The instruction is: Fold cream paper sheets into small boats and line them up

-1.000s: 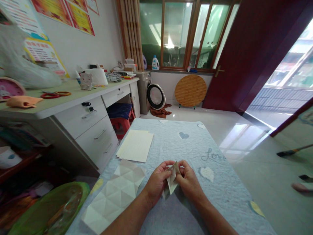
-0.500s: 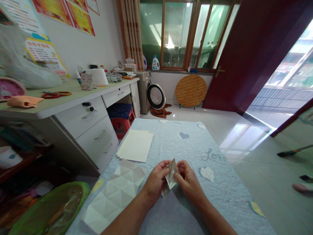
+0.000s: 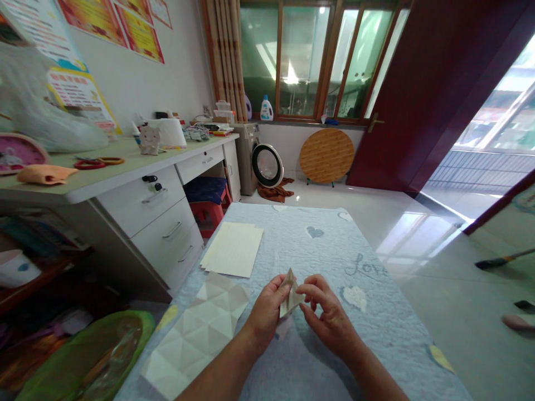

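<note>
A small folded paper piece (image 3: 290,293), pointed at the top, is held between both my hands above the blue cloth-covered table (image 3: 326,250). My left hand (image 3: 267,312) grips its left side with curled fingers. My right hand (image 3: 328,314) pinches its right edge with thumb and forefinger. To the left lies a large creased sheet (image 3: 196,334) with triangle folds. Behind it sits a stack of cream paper (image 3: 233,249).
A white desk with drawers (image 3: 137,200) stands at the left, carrying scissors (image 3: 96,162) and a paper roll (image 3: 171,132). A green basin (image 3: 87,362) sits at the lower left. A washing machine (image 3: 263,161) and a round wooden board (image 3: 326,156) are by the far wall.
The folded piece has been turned and raised slightly toward my left hand. My right hand has shifted from gripping its side to pinching its right edge.
</note>
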The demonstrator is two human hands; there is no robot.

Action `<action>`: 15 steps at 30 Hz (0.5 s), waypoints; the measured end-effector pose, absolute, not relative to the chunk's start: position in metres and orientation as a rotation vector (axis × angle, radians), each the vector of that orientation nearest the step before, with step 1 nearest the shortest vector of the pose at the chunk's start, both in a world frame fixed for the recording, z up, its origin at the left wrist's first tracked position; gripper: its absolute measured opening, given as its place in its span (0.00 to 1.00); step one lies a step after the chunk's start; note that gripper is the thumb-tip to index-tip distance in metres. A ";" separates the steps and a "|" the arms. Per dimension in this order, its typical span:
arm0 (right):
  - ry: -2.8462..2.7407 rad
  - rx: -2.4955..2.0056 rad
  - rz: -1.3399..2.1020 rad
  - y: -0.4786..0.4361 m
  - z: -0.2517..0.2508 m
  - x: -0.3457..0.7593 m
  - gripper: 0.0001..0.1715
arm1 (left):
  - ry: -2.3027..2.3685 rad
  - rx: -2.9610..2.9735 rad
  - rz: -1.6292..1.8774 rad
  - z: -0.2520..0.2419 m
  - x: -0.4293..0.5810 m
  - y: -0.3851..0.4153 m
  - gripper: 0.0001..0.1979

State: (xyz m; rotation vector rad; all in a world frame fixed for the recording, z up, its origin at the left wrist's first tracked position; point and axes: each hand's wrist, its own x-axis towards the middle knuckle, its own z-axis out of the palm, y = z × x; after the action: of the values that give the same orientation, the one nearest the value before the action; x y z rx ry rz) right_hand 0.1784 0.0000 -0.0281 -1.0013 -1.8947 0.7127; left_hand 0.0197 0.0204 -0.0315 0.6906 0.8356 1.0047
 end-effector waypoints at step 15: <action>-1.804 -1.152 0.533 0.009 -0.037 0.180 0.08 | 0.796 0.698 1.122 -0.041 0.018 0.019 0.29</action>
State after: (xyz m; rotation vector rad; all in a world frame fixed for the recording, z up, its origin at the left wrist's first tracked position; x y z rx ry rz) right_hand 0.1802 0.0093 -0.0372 -1.1524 -1.8040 0.5329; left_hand 0.0176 0.0194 -0.0407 0.6982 0.7956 1.1221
